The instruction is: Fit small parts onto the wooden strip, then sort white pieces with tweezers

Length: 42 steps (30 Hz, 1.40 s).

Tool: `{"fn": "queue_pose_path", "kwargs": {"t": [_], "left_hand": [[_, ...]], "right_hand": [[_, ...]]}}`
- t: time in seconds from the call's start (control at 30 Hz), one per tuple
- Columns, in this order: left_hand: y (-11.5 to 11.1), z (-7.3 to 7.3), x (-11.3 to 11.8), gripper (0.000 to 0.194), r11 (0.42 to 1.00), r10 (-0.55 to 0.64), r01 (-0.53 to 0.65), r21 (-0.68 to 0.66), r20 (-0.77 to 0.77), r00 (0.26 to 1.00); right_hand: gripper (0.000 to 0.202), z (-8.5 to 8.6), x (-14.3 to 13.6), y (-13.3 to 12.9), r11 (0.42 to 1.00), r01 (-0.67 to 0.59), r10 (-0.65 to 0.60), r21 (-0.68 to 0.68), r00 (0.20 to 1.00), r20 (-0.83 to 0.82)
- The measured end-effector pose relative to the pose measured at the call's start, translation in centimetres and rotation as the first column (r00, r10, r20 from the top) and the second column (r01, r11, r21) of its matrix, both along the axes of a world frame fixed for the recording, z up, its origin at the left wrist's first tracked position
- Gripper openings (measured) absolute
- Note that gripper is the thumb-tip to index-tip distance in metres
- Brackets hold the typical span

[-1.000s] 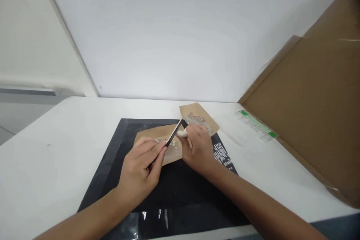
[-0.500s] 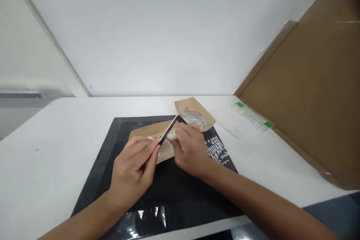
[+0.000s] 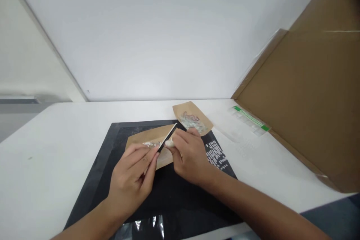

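My left hand (image 3: 129, 176) pinches a thin black strip with a white edge (image 3: 168, 136) between thumb and fingers. The strip slants up to the right, away from me. Against its right side my right hand (image 3: 189, 156) presses a small whitish wad (image 3: 170, 143), closed in the fingertips; its material is not clear. Under both hands lies a brown paper packet (image 3: 138, 137) with a clear window and small pale bits, partly covered by my fingers. A black mat (image 3: 180, 202) is beneath everything.
A second brown packet (image 3: 206, 123) with a clear window lies at the mat's far right corner. Rows of small white pieces (image 3: 216, 154) sit on the mat's right side. A clear sheet with a green grid label (image 3: 251, 117) rests by the large cardboard panel (image 3: 309, 112).
The right hand and the whitish wad have moved slightly down the strip, closer to the left hand. A black bend seen at the strip's far end no longer shows. The view has shifted slightly.
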<state>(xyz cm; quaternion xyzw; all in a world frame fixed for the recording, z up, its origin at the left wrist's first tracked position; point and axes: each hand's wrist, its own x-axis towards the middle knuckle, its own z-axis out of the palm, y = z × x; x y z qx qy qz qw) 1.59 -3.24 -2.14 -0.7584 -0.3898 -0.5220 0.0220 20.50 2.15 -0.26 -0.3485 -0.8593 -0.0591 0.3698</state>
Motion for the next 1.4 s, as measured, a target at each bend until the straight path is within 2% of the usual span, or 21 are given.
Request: {"fn": "queue_pose_path", "kwargs": {"t": [0.1,0.23,0.3,0.4,0.5,0.63,0.7,0.83,0.9,1.07,1.4], "left_hand": [[-0.1,0.1,0.0,0.038,1.0,0.008,-0.008,0.013,0.004,1.0],[-0.4,0.3,-0.1,0.041,0.999,0.001,-0.001,0.038,0.006,1.0],[-0.5,0.5,-0.2,0.041,0.999,0.005,-0.006,0.049,0.012,1.0],[-0.5,0.6,-0.3,0.04,0.998,0.007,-0.007,0.055,0.006,1.0],[-0.2,0.3,-0.3,0.037,0.998,-0.008,0.009,0.064,-0.013,1.0],[0.2,0.0,-0.4,0.032,0.999,0.0,0.001,0.034,-0.024,1.0],[0.3,-0.2,-0.5,0.03,1.0,0.021,-0.021,0.02,-0.019,1.0],[0.5,-0.6,-0.8,0.028,0.999,0.036,-0.035,0.022,-0.013,0.999],[0.6,-0.8,-0.8,0.026,0.999,0.033,-0.033,0.002,-0.017,0.999],[0.5,-1.1,-0.7,0.021,0.999,0.038,-0.038,-0.012,-0.02,0.999],[0.8,-1.5,-0.7,0.016,0.998,0.067,-0.067,-0.003,-0.048,0.997]], "right_hand": [[0.023,0.0,0.1,0.0,0.998,0.056,-0.054,0.03,0.998,-0.043],[0.024,0.5,0.1,-0.5,0.999,-0.03,0.031,0.031,0.999,-0.013],[0.024,0.8,0.3,-0.5,0.998,-0.019,0.02,0.053,0.999,-0.025],[0.027,1.1,1.0,0.3,0.994,0.08,-0.072,0.08,0.993,-0.094],[0.029,1.0,1.9,1.6,0.99,0.133,-0.126,0.049,0.985,-0.121],[0.023,0.7,3.4,3.5,0.968,0.246,-0.235,0.039,0.954,-0.184],[0.014,0.5,4.3,4.5,0.953,0.303,-0.298,-0.017,0.923,-0.244],[0.014,-0.1,6.8,6.7,0.907,0.394,-0.421,-0.146,0.844,-0.333],[0.016,-0.5,8.0,7.7,0.902,0.376,-0.43,-0.214,0.831,-0.354],[0.019,-1.2,10.0,9.0,0.909,0.325,-0.404,-0.261,0.843,-0.355],[0.012,-1.5,11.2,9.7,0.931,0.172,-0.282,-0.322,0.9,-0.334]]}}
